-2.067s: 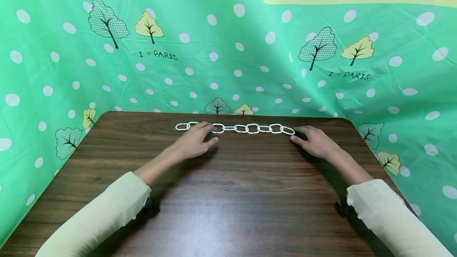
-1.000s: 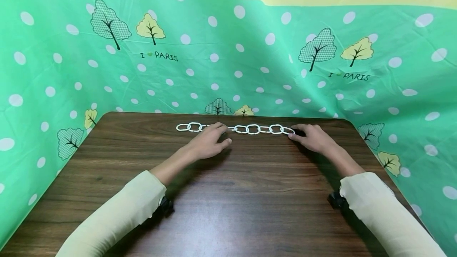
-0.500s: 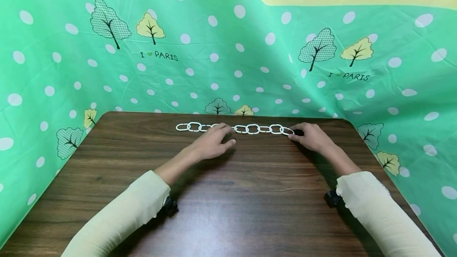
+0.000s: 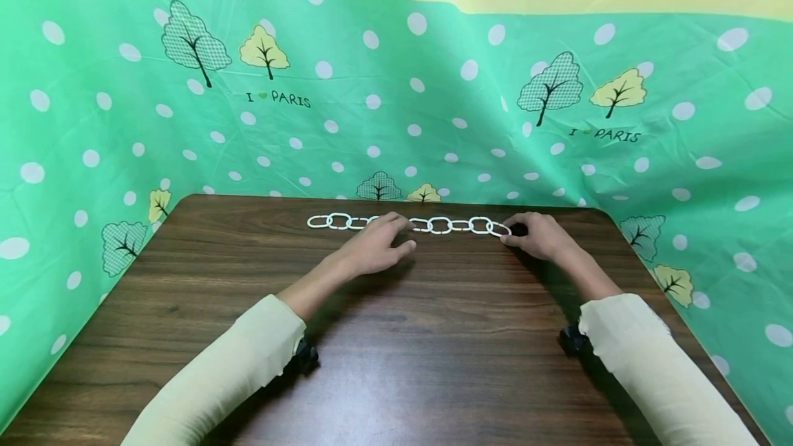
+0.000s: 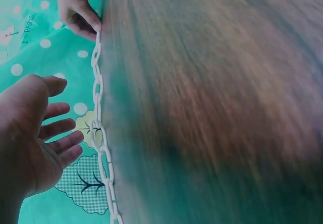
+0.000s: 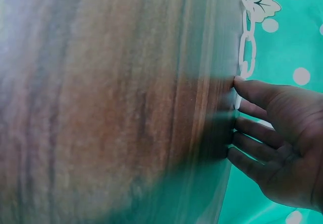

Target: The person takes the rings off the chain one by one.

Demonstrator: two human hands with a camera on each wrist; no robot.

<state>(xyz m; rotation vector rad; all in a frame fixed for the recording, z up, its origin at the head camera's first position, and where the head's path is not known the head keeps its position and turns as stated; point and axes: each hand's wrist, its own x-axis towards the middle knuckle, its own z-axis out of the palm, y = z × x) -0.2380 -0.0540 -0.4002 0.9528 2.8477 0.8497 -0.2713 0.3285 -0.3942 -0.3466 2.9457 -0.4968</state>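
A white chain of several oval links (image 4: 440, 218) lies stretched from left to right near the far edge of the wooden table (image 4: 434, 336). My left hand (image 4: 378, 246) hovers over the chain's middle and hides some links in the head view. In the left wrist view its fingers (image 5: 58, 128) are spread and loosely bent, apart from the chain (image 5: 98, 110). At the chain's right end, my right hand (image 4: 539, 236) pinches the last link between thumb and fingers. The right wrist view shows its thumb (image 6: 247, 88) against that link.
A green dotted cloth (image 4: 434, 54) with printed trees hangs behind and beside the table. Dark wrist devices sit under both sleeves, one at the left wrist (image 4: 306, 356) and one at the right wrist (image 4: 573, 341).
My left hand has slid rightward above the chain, from its left part to its middle. The right hand has come slightly left onto the end link. The chain has stayed in place.
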